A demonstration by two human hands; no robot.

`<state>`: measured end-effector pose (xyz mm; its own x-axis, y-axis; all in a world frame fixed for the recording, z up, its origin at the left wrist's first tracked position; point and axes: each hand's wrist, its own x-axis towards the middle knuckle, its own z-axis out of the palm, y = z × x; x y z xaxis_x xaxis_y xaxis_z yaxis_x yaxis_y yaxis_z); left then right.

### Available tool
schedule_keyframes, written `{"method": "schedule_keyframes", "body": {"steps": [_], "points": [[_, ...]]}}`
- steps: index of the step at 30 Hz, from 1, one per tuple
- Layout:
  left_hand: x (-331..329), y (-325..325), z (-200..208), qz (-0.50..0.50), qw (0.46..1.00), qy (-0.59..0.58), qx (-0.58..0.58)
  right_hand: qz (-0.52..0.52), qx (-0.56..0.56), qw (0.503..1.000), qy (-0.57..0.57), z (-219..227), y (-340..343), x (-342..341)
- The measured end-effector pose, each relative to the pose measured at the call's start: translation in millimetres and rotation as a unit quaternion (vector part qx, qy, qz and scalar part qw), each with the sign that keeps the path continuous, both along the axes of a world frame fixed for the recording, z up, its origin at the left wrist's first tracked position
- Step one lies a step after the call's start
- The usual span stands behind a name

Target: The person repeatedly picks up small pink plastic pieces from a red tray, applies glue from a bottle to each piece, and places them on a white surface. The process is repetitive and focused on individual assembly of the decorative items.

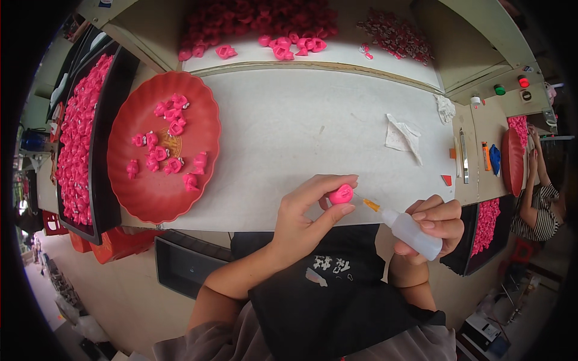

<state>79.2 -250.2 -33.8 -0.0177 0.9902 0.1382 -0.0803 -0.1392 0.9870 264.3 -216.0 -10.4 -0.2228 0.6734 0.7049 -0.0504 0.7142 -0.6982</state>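
Observation:
Between the thumb and fingers of my left hand point(310, 210) is a small round pink plastic piece point(342, 194), held over the front edge of the white work surface. My right hand point(435, 225) is wrapped round a translucent squeeze bottle point(412, 234) with an orange needle tip point(371, 205). The bottle is tilted, its thin needle pointing up and left at the pink piece; whether it touches cannot be told. To the left, a red scalloped tray point(129, 192) carries several pink figures point(158, 153).
A shelf at the back bears a heap of pink hollow parts point(259, 24) and a pile of small white-and-pink parts point(397, 36). A black bin of pink pieces point(78, 144) stands far left. A crumpled tissue point(402, 138) lies right. Another person point(539, 207) works at far right.

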Motion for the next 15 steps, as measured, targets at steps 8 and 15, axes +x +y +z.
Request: {"method": "schedule_keyframes", "body": {"steps": [8,15], "points": [[-0.2,0.2,-0.1,-0.008,1.000,-0.001,0.001,0.006,-0.010,1.000,-0.023,-1.5,0.9,-1.4],[1.7,-0.5,-2.0,0.026,0.997,0.065,0.021,-0.006,-0.007,0.999,-0.052,0.5,-2.6,0.1]]}}
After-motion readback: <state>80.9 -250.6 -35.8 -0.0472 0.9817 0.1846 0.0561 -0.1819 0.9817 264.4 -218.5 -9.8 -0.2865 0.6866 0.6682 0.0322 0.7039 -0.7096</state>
